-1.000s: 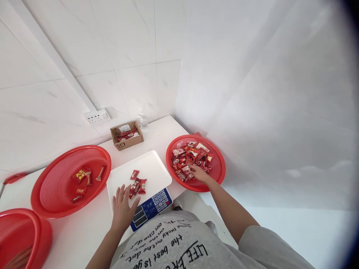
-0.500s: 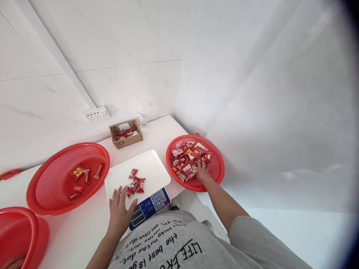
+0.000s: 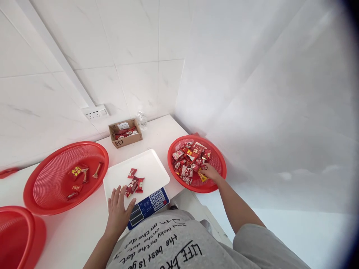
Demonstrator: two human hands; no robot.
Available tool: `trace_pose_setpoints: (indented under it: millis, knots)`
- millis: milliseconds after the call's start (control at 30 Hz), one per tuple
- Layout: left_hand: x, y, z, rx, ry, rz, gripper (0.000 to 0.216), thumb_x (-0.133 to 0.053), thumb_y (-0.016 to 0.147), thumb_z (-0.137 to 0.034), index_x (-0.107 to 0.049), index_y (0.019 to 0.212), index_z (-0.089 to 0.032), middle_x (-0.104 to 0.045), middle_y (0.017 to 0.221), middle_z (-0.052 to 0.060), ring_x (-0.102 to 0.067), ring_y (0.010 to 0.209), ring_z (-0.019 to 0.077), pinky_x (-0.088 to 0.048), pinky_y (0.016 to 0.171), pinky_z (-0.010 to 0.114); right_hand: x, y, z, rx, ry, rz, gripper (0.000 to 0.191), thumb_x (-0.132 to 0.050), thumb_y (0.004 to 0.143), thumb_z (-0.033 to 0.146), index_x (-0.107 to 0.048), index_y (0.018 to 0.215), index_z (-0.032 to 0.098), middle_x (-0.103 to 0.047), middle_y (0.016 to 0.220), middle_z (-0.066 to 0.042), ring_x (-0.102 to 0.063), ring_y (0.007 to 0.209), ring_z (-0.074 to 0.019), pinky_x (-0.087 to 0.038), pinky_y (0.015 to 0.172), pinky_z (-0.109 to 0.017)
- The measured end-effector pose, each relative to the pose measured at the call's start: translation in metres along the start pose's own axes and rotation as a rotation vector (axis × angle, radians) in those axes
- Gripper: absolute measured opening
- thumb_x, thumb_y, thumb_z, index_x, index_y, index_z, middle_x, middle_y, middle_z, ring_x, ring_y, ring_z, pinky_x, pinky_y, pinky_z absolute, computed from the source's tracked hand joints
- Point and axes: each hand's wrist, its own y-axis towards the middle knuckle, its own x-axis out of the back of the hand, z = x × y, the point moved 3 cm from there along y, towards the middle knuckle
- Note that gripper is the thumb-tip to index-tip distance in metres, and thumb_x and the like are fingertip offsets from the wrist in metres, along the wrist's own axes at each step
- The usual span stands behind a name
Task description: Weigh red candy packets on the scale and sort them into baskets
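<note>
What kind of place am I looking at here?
Probably a small weighing or packing station: a keypad scale bearing wrapped snacks, red mesh baskets on both sides, and a cardboard box of packets behind.

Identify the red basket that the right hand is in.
The rightmost red basket: the right hand is inside it, touching a yellow packet. The large basket and the cropped corner basket sit left, away from that hand.

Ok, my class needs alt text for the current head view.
A person's right hand is in a red basket of wrapped packets, at a yellow one; the left hand is at the edge of a scale's white tray holding several red packets. Two more red baskets and a cardboard box are nearby.
</note>
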Motion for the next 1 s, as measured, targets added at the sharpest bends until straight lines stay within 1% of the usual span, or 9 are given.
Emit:
trace_pose_setpoints:
  millis: [100, 233, 300, 400, 500, 633, 767, 867, 1000]
  knots:
    - [-0.002, 0.001, 0.000, -0.010, -0.003, 0.011, 0.056, -0.036, 0.088, -0.049, -0.036, 0.136, -0.020, -0.035, 0.144, 0.014, -0.018, 0.138, 0.0303, -0.021, 0.107, 0.055, 0.002, -0.008, 0.008, -0.051, 0.170, 0.067, 0.039, -0.068, 0.060, 0.019, -0.055, 0.096, 0.019, -0.069, 0.084, -0.005, -0.065, 0.072, -0.0203, -0.051, 0.060, -0.030]
    - [-0.004, 0.003, 0.001, -0.026, -0.006, 0.023, 0.056, -0.036, 0.088, -0.049, -0.039, 0.135, -0.018, -0.036, 0.143, 0.015, -0.019, 0.138, 0.0311, -0.021, 0.107, 0.056, 0.007, -0.016, 0.021, -0.071, 0.333, 0.058, 0.043, -0.067, 0.061, 0.022, -0.050, 0.100, 0.022, -0.066, 0.094, -0.005, -0.065, 0.077, -0.0192, -0.052, 0.061, -0.028]
    - [-0.005, 0.003, 0.001, -0.031, -0.009, 0.026, 0.054, -0.037, 0.088, -0.048, -0.040, 0.134, -0.019, -0.037, 0.143, 0.014, -0.020, 0.138, 0.0311, -0.022, 0.107, 0.056, 0.007, -0.022, 0.032, -0.074, 0.425, 0.061, 0.044, -0.068, 0.060, 0.024, -0.049, 0.100, 0.023, -0.065, 0.093, -0.003, -0.065, 0.077, -0.0180, -0.052, 0.061, -0.028]
    - [-0.007, 0.003, 0.002, -0.034, -0.011, 0.035, 0.053, -0.040, 0.087, -0.047, -0.042, 0.132, -0.020, -0.040, 0.142, 0.014, -0.021, 0.137, 0.0313, -0.023, 0.106, 0.056, -0.001, -0.035, 0.058, -0.053, 0.595, 0.135, 0.046, -0.071, 0.056, 0.025, -0.050, 0.097, 0.026, -0.064, 0.087, 0.000, -0.064, 0.075, -0.0166, -0.051, 0.062, -0.027]
    - [-0.008, 0.001, 0.001, -0.036, -0.011, 0.053, 0.053, -0.042, 0.086, -0.046, -0.043, 0.132, -0.020, -0.040, 0.142, 0.013, -0.022, 0.137, 0.0316, -0.023, 0.106, 0.057, -0.024, -0.050, 0.092, 0.008, 0.670, 0.233, 0.048, -0.073, 0.056, 0.026, -0.049, 0.098, 0.027, -0.063, 0.085, 0.003, -0.063, 0.074, -0.0160, -0.051, 0.063, -0.028]
    - [-0.007, -0.004, 0.000, -0.034, -0.011, 0.085, 0.052, -0.041, 0.088, -0.044, -0.041, 0.134, -0.021, -0.037, 0.145, 0.012, -0.020, 0.138, 0.0304, -0.023, 0.107, 0.056, -0.079, -0.069, 0.135, 0.127, 0.702, 0.392, 0.049, -0.072, 0.057, 0.029, -0.049, 0.100, 0.027, -0.061, 0.086, 0.003, -0.061, 0.075, -0.0158, -0.051, 0.066, -0.030]
    - [-0.002, -0.010, 0.007, -0.019, -0.012, 0.078, 0.052, -0.042, 0.087, -0.044, -0.039, 0.135, -0.023, -0.037, 0.144, 0.012, -0.020, 0.138, 0.0300, -0.023, 0.106, 0.057, -0.126, -0.076, 0.161, 0.256, 0.611, 0.373, 0.040, -0.069, 0.058, 0.026, -0.052, 0.094, 0.024, -0.057, 0.088, 0.002, -0.057, 0.085, -0.0151, -0.049, 0.074, -0.029]
    - [0.002, -0.015, 0.014, 0.004, 0.003, 0.066, 0.051, -0.042, 0.088, -0.044, -0.041, 0.134, -0.022, -0.037, 0.144, 0.012, -0.021, 0.138, 0.0296, -0.022, 0.107, 0.056, -0.142, -0.076, 0.167, 0.266, 0.541, 0.338, 0.038, -0.066, 0.057, 0.024, -0.053, 0.093, 0.023, -0.056, 0.085, 0.003, -0.055, 0.083, -0.0147, -0.048, 0.074, -0.029]
    - [0.002, -0.022, 0.021, 0.044, 0.014, 0.077, 0.050, -0.042, 0.088, -0.044, -0.043, 0.132, -0.021, -0.037, 0.144, 0.013, -0.021, 0.138, 0.0299, -0.022, 0.107, 0.056, -0.141, -0.078, 0.166, 0.209, 0.542, 0.347, 0.038, -0.065, 0.056, 0.025, -0.052, 0.092, 0.022, -0.055, 0.086, 0.002, -0.055, 0.081, -0.0145, -0.048, 0.070, -0.028]
